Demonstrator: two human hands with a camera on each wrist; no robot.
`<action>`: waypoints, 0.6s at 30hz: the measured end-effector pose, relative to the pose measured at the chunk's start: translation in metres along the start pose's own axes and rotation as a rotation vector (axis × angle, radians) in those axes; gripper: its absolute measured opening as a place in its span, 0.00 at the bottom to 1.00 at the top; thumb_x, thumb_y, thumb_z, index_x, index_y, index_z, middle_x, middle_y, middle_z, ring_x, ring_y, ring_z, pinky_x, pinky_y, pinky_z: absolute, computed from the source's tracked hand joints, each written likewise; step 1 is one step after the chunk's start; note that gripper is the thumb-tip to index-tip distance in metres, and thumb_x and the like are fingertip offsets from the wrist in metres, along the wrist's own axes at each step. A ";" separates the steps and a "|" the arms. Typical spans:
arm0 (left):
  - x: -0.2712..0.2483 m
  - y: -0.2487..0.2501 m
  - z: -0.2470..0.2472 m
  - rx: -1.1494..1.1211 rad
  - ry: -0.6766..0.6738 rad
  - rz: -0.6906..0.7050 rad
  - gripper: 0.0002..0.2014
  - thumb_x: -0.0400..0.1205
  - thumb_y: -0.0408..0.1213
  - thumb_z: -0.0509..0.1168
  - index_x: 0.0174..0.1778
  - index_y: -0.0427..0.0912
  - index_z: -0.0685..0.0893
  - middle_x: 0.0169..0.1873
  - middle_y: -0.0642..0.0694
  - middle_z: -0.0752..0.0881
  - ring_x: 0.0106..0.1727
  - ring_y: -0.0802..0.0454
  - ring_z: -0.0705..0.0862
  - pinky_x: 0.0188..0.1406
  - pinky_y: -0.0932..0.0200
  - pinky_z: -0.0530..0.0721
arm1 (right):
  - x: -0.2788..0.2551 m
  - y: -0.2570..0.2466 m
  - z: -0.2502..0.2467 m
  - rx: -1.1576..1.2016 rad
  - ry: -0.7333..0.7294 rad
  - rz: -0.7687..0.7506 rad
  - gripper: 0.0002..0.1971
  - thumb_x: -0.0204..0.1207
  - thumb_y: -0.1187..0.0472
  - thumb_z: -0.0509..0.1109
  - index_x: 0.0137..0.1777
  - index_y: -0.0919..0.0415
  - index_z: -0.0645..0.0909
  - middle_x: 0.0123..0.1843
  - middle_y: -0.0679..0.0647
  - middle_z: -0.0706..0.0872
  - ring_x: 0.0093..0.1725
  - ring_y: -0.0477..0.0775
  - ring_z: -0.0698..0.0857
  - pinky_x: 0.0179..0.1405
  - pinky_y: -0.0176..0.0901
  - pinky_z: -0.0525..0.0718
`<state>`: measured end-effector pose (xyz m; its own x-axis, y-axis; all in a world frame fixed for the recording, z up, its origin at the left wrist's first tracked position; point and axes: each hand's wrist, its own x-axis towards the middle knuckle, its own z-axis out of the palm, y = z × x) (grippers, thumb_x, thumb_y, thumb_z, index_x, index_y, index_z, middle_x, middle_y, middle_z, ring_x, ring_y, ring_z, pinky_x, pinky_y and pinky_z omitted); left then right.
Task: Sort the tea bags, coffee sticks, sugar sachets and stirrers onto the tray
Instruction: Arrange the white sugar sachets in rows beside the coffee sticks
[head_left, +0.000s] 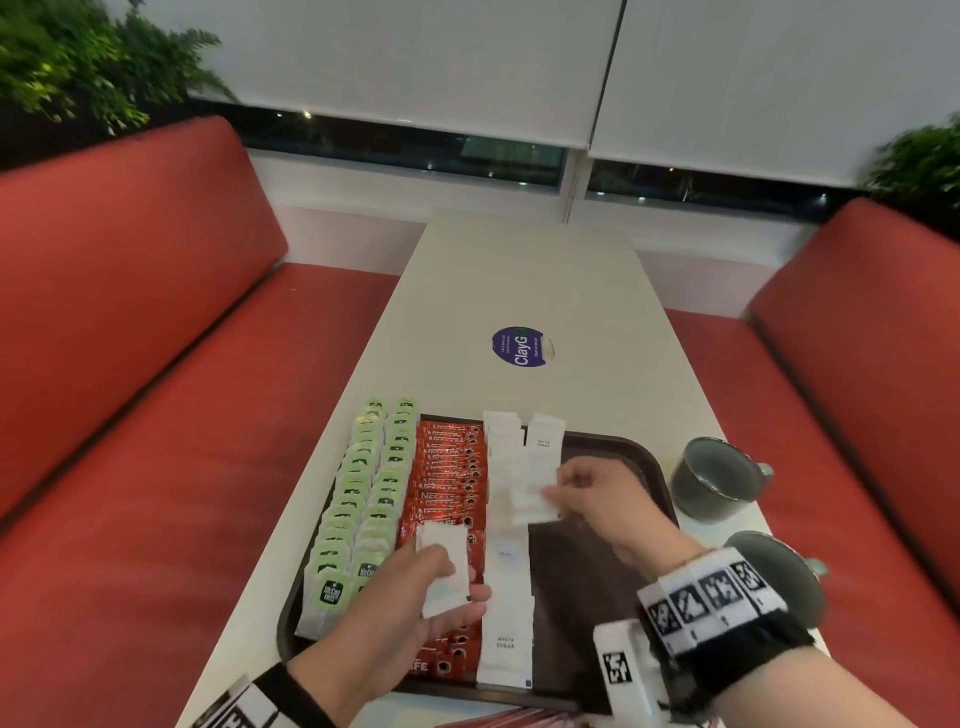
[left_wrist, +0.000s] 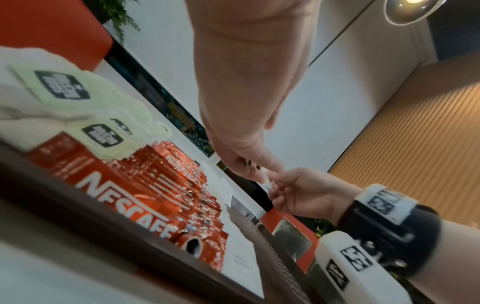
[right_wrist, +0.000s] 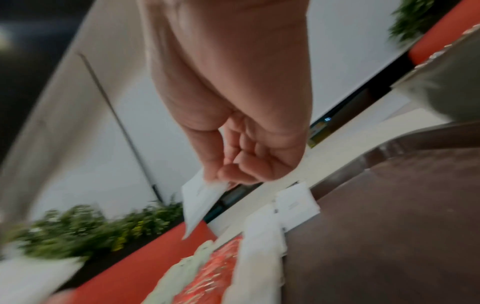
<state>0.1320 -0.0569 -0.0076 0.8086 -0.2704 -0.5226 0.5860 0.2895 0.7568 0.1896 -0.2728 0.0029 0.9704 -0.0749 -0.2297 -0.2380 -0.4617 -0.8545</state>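
Four rows fill our brown tray (head_left: 618, 525): two of green tea bags (head_left: 363, 499), red coffee sticks (head_left: 447, 467), white sugar sachets (head_left: 506, 571). Our left hand (head_left: 415, 613) grips a spare stack of sachets; our right hand (head_left: 597, 493) pinches one sachet (head_left: 535, 506) by its edge above the second sugar row. Light, limp paper: we judge edge pinches suit it best.

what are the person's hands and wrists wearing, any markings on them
Both hands are bare, no gloves and no sleeves in view. The right hand has a black wrist strap carrying white blocks printed with black square tag patterns. The left hand has a like black strap with a white tagged block at the frame's lower edge.
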 end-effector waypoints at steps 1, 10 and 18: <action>-0.003 0.000 -0.003 -0.051 0.013 -0.005 0.11 0.83 0.24 0.55 0.54 0.38 0.80 0.48 0.32 0.87 0.54 0.33 0.88 0.44 0.45 0.88 | 0.015 0.008 -0.005 0.001 0.092 0.039 0.11 0.73 0.67 0.75 0.31 0.57 0.81 0.24 0.47 0.83 0.23 0.44 0.77 0.26 0.35 0.74; -0.008 -0.009 -0.022 -0.126 0.133 -0.016 0.14 0.85 0.24 0.53 0.64 0.40 0.73 0.55 0.32 0.83 0.55 0.34 0.86 0.47 0.44 0.88 | 0.104 0.042 -0.001 -0.132 0.189 0.280 0.12 0.76 0.66 0.71 0.31 0.58 0.78 0.30 0.56 0.82 0.31 0.54 0.78 0.39 0.47 0.78; 0.000 -0.015 -0.021 -0.077 0.151 -0.031 0.16 0.85 0.23 0.56 0.65 0.43 0.74 0.58 0.33 0.82 0.56 0.36 0.86 0.43 0.49 0.90 | 0.119 0.042 0.003 -0.191 0.136 0.262 0.13 0.76 0.65 0.69 0.31 0.54 0.76 0.31 0.54 0.82 0.31 0.53 0.82 0.34 0.45 0.83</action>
<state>0.1242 -0.0417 -0.0271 0.7855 -0.1409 -0.6027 0.6085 0.3539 0.7103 0.2952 -0.2989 -0.0620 0.8771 -0.3237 -0.3548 -0.4800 -0.5673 -0.6692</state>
